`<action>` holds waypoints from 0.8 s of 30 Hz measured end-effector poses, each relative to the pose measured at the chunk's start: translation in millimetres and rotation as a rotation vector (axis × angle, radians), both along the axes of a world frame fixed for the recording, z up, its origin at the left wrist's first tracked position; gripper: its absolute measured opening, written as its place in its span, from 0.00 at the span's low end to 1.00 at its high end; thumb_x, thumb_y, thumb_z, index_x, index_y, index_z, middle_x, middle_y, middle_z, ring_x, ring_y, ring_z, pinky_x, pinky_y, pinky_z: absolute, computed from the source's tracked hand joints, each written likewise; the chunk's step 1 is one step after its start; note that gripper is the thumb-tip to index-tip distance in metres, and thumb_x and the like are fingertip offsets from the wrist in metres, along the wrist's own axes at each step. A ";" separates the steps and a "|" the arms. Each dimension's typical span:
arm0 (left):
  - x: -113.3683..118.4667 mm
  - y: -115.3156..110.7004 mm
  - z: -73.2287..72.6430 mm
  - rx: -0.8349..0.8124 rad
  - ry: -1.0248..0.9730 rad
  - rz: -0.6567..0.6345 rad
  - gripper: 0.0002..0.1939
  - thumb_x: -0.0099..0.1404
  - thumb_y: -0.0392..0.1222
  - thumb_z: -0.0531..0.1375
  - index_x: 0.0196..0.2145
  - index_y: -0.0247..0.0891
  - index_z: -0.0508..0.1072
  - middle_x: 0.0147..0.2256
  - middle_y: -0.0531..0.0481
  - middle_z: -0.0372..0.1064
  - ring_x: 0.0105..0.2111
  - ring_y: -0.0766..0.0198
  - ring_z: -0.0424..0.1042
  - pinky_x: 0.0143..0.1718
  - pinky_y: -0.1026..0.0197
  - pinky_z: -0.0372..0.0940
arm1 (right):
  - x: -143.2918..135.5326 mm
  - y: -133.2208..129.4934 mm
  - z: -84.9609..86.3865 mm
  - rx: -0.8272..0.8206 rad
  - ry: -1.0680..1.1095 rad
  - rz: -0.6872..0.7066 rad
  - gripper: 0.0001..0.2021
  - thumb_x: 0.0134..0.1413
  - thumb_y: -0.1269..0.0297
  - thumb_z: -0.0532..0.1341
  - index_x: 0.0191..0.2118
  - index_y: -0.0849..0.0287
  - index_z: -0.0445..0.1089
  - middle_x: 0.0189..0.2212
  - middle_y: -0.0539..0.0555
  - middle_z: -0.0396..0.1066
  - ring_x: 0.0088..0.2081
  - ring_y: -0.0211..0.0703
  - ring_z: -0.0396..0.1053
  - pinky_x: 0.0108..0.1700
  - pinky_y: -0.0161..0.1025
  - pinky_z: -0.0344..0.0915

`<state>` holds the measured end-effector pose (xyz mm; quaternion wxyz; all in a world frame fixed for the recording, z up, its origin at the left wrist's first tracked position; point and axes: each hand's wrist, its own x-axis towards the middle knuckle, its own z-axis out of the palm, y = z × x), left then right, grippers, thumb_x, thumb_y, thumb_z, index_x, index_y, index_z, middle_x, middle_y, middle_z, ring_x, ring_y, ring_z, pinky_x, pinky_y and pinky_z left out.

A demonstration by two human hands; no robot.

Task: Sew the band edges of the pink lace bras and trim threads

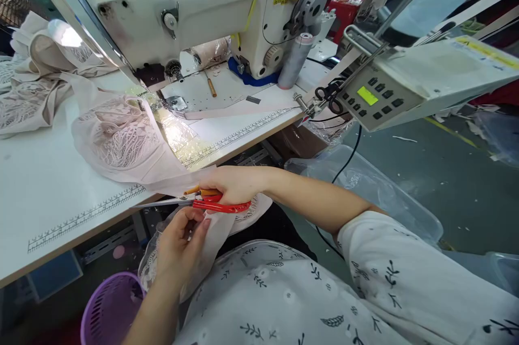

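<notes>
Near the table's front edge my right hand (237,184) is closed round red-handled scissors (221,206), whose blades point left. An orange-brown stick-like item also shows under its fingers. Just below, my left hand (178,242) pinches a pale pink fabric piece (218,230) between thumb and fingers. This cloth hangs over my lap, with lace parts at its sides. A pale pink lace cup piece (125,137) lies on the white table, and its band runs toward my right hand.
A white sewing machine (194,7) stands behind the table (24,188). More lace garments (32,96) lie at left. A control box (377,99) is at right. Below are a purple basket (91,315) and a clear plastic bin (421,215).
</notes>
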<state>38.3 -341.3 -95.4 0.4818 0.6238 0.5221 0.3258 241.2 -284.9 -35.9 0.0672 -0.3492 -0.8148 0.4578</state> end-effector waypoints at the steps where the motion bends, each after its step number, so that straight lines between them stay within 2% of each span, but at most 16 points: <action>1: -1.9 1.3 0.2 -0.093 -0.076 -0.011 0.13 0.55 0.49 0.66 0.27 0.38 0.69 0.28 0.52 0.66 0.26 0.66 0.63 0.27 0.66 0.59 | 0.7 0.6 0.2 -0.010 0.021 -0.001 0.12 0.50 0.72 0.57 0.24 0.58 0.52 0.20 0.43 0.53 0.24 0.32 0.50 0.27 0.33 0.48; 4: -7.9 5.0 -2.5 -0.341 -0.290 -0.026 0.18 0.53 0.53 0.67 0.26 0.37 0.67 0.28 0.52 0.65 0.25 0.68 0.61 0.25 0.67 0.57 | 2.8 3.1 -1.3 -0.056 0.099 -0.006 0.09 0.50 0.70 0.59 0.26 0.58 0.55 0.21 0.43 0.55 0.24 0.32 0.51 0.27 0.34 0.48; 8: -11.4 6.4 -5.5 -0.450 -0.402 -0.001 0.19 0.50 0.51 0.69 0.24 0.36 0.66 0.24 0.54 0.63 0.22 0.70 0.59 0.23 0.69 0.55 | 2.5 6.8 -3.8 -0.092 0.128 0.006 0.10 0.48 0.68 0.61 0.26 0.58 0.56 0.22 0.43 0.55 0.24 0.32 0.51 0.27 0.34 0.48; 11: -9.3 4.5 -1.1 -0.486 -0.412 0.018 0.17 0.50 0.49 0.70 0.24 0.36 0.67 0.25 0.54 0.64 0.23 0.70 0.60 0.23 0.69 0.55 | -0.1 8.1 -1.6 -0.044 0.085 0.004 0.12 0.48 0.67 0.62 0.26 0.58 0.55 0.22 0.43 0.55 0.25 0.32 0.52 0.28 0.34 0.49; 16: -5.6 2.9 6.4 -0.480 -0.415 0.081 0.18 0.48 0.48 0.70 0.23 0.35 0.67 0.24 0.55 0.64 0.22 0.71 0.60 0.24 0.70 0.56 | -3.3 6.4 4.6 0.022 0.027 0.021 0.14 0.54 0.66 0.59 0.24 0.57 0.51 0.21 0.44 0.53 0.24 0.33 0.51 0.27 0.35 0.49; 21: -6.8 5.1 4.5 -0.455 -0.339 0.016 0.19 0.48 0.51 0.70 0.23 0.36 0.67 0.19 0.57 0.59 0.19 0.72 0.56 0.21 0.69 0.54 | -4.3 4.9 5.9 0.013 0.016 0.043 0.15 0.54 0.69 0.58 0.24 0.57 0.49 0.20 0.43 0.52 0.24 0.33 0.50 0.27 0.35 0.49; 24: -7.0 4.8 3.0 -0.443 -0.341 0.049 0.18 0.48 0.51 0.70 0.23 0.36 0.67 0.19 0.57 0.59 0.20 0.72 0.57 0.21 0.70 0.54 | -5.0 5.5 5.8 0.032 0.013 0.053 0.14 0.53 0.71 0.57 0.24 0.56 0.48 0.21 0.43 0.51 0.24 0.34 0.49 0.27 0.36 0.49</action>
